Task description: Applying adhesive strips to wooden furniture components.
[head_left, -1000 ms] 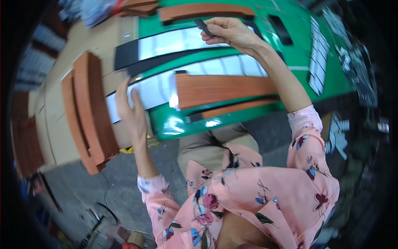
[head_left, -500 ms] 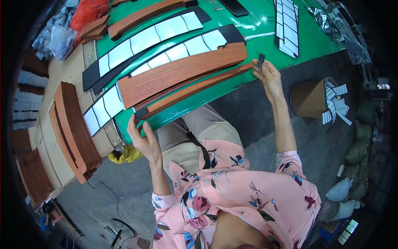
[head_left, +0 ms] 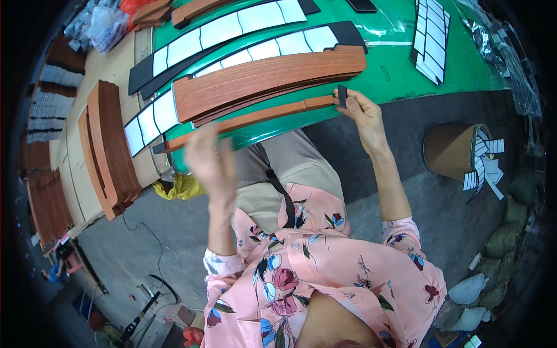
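Note:
A slim, curved reddish-brown wooden strip (head_left: 249, 120) stands on edge along the near side of the green table. Its left end carries a small black piece (head_left: 159, 148). At its right end my right hand (head_left: 365, 119) pinches a small flat black pad (head_left: 342, 96) between thumb and fingers, touching or very close to the wood. Smeared by motion, my left hand (head_left: 210, 165) is raised in front of the strip's left part; its fingers cannot be made out. Behind lies a stack of wider curved wooden boards (head_left: 270, 78).
Black strips with white backing pieces (head_left: 229, 29) lie behind the boards on the green table (head_left: 389, 72). More wooden boards (head_left: 107, 142) rest on cardboard at the left. White-lined sheets (head_left: 430, 40) lie far right. A brown bin (head_left: 452, 151) with scraps stands on the floor.
My left hand has come off the strip's left end and moved toward my body. My right hand has brought the black pad in to the strip's right end. The view has shifted slightly.

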Demonstrator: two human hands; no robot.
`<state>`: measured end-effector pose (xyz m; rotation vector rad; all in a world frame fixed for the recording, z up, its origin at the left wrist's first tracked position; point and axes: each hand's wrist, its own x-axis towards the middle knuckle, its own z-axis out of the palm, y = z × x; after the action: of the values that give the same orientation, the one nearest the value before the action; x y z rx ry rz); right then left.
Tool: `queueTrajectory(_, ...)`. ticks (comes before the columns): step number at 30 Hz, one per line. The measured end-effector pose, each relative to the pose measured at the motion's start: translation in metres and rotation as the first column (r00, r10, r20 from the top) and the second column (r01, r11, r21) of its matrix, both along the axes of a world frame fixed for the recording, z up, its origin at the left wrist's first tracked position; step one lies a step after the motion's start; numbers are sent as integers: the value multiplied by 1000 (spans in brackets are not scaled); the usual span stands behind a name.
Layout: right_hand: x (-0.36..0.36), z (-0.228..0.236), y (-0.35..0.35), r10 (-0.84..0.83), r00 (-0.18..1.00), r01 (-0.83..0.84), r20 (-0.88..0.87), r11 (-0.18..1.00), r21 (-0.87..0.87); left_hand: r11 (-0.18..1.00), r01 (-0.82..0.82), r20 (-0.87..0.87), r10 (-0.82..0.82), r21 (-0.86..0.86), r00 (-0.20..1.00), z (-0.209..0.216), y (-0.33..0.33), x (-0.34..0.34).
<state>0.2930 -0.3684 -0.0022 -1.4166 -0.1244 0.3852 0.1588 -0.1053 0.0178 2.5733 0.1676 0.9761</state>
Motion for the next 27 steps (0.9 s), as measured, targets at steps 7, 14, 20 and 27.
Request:
queueTrajectory(7, 6, 31, 6, 164, 848, 125, 504, 862, -491, 994, 105, -123, -109, -43, 986, -8, -77, 67)
queueTrajectory(14, 24, 28, 14, 389, 509, 237, 768, 794, -560, 993, 30, -172, -49, -115, 984, -14, -89, 79)
queueTrajectory(20, 25, 25, 23, 466, 447, 266, 764, 746, -610, 982, 15, -165, -47, -191, 985, -17, -89, 79)
queueTrajectory(27, 26, 23, 25, 469, 448, 273, 761, 739, -616, 980, 3, -166, -37, -199, 985, -15, -89, 81)
